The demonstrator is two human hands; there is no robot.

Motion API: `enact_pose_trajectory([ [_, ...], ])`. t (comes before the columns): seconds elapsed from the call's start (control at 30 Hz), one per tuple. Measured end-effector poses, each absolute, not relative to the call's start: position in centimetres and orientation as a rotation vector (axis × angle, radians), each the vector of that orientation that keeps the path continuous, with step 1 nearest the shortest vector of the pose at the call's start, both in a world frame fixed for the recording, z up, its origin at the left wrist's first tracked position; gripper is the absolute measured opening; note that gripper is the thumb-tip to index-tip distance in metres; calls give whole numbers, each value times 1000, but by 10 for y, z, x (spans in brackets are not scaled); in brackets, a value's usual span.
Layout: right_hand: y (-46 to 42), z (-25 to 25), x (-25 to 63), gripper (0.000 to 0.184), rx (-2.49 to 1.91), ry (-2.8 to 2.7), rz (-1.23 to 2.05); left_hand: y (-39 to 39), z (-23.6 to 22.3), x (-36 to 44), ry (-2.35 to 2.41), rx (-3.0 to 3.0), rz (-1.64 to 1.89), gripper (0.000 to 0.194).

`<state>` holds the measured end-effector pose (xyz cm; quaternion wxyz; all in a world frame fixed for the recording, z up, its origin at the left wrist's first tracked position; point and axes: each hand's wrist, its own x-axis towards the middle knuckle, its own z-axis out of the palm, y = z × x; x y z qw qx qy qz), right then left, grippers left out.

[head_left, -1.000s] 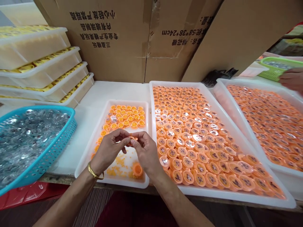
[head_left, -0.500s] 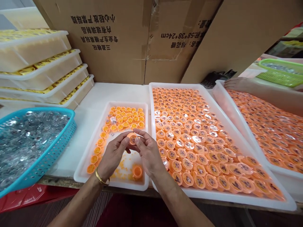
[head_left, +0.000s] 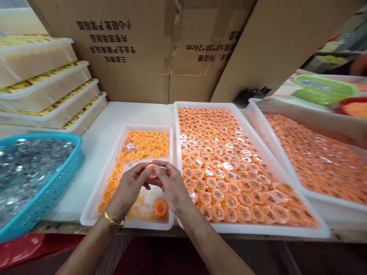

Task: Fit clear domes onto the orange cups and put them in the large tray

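Between both hands is a small round orange cup with a clear printed lid (head_left: pixel 152 171). My left hand (head_left: pixel 129 188) grips its left side, and my right hand (head_left: pixel 171 184) pinches its right side, thumbs on top. Beneath them lies a small white tray (head_left: pixel 91 208). Orange cups filled with yellow bits (head_left: pixel 146 151) stand in rows at its back and down its left side. Loose yellow bits (head_left: pixel 140 206) are scattered on its floor, and a deeper orange cup (head_left: pixel 160 207) stands at its front right corner. What my lower fingers touch is hidden.
A large white tray (head_left: pixel 323 231) of lidded orange cups is to the right, with another (head_left: pixel 252 105) beyond it and another person's arm (head_left: pixel 309 116) across that one. A blue basket (head_left: pixel 43 191) of clear lids and stacked trays (head_left: pixel 48 91) stand left. Cardboard boxes (head_left: pixel 137 84) close off the back.
The view has shifted, so most things sit further left in it. Both hands still hold the cup, now tilted so that less of its printed top shows.
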<state>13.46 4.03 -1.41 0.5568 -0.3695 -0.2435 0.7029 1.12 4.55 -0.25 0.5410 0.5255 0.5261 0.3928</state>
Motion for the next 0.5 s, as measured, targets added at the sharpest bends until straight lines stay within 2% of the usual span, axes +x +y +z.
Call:
enact_pose_trajectory([
  [0.1,40,-15,133,35,-873,-583,1649,40,2,9,1330,1315,909,36],
  [0.3,30,-11,139,42,-849,-586,1679,31,3,13,1637,1336,783,48],
  [0.4,20,10,165,36,-928,-728,1605,29,0,14,1499,1277,747,58],
  [0.5,18,35,224,29,-1089,-908,1342,34,-6,9,1265,1120,817,66],
])
